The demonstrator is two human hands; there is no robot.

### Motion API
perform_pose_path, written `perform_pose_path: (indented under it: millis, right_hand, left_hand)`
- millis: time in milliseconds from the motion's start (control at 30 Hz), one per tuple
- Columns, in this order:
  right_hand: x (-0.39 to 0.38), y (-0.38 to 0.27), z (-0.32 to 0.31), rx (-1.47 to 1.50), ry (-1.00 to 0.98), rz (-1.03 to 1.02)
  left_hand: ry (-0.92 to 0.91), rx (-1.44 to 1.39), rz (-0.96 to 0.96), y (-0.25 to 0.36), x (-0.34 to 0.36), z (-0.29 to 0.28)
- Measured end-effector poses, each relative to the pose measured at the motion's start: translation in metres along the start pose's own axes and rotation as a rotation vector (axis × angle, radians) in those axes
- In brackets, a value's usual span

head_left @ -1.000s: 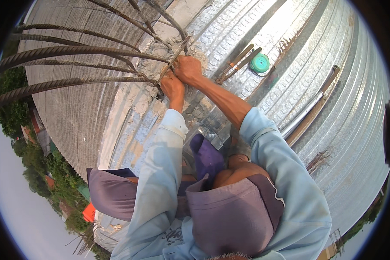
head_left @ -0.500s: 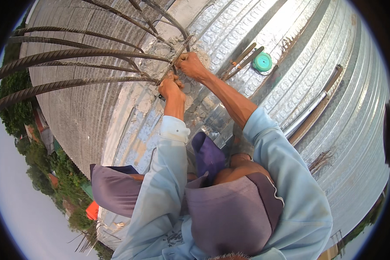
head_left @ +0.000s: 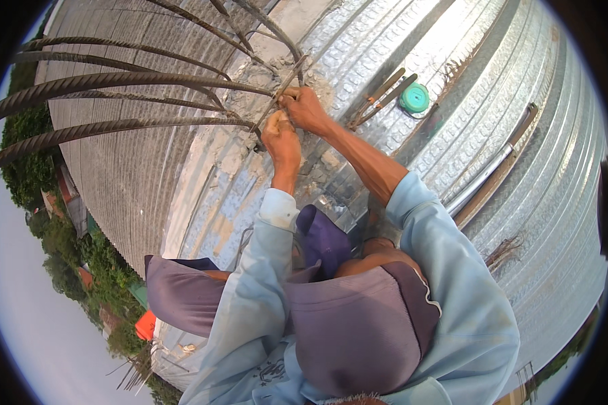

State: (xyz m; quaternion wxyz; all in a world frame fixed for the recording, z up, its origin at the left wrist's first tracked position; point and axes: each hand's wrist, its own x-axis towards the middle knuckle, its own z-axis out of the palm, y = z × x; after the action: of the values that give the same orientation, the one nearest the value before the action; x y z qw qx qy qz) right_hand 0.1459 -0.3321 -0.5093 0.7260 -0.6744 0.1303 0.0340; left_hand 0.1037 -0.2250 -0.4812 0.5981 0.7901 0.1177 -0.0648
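Ribbed steel bars (head_left: 148, 82) rise from broken concrete and sweep out to the left. A short thin bar (head_left: 285, 89) crosses them at their base. My right hand (head_left: 309, 113) is closed, its fingertips pinched against this short bar. Just below it, my left hand (head_left: 283, 145) is also closed, thumb and forefinger together near the lower part of the same bar. The hands almost meet. Whatever is between the fingers of either hand is too small or hidden to make out.
To the right, long-handled pincers (head_left: 386, 94) lie on corrugated metal decking (head_left: 446, 135) beside a round green object (head_left: 414, 98). Farther right are a silvery rod (head_left: 481, 177) and thin wires (head_left: 503, 252). Rough concrete rubble (head_left: 228, 152) surrounds the bars. Trees and sky show beyond the left edge.
My left hand has moved up and right, its fingers now pinched closer to my right hand. My right hand stays by the short bar. The whole view has shifted slightly.
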Motion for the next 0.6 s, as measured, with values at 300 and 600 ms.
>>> perform_pose_path:
  millis: [300,600]
  right_hand:
    - [-0.010,0.001,0.001,0.105,0.069,-0.105]
    - [-0.005,0.000,-0.008,0.035,-0.009,-0.189]
  left_hand:
    - [0.182,0.537,0.255,0.023,-0.011,0.008]
    - [0.349,0.513,0.158,0.035,-0.016,0.035]
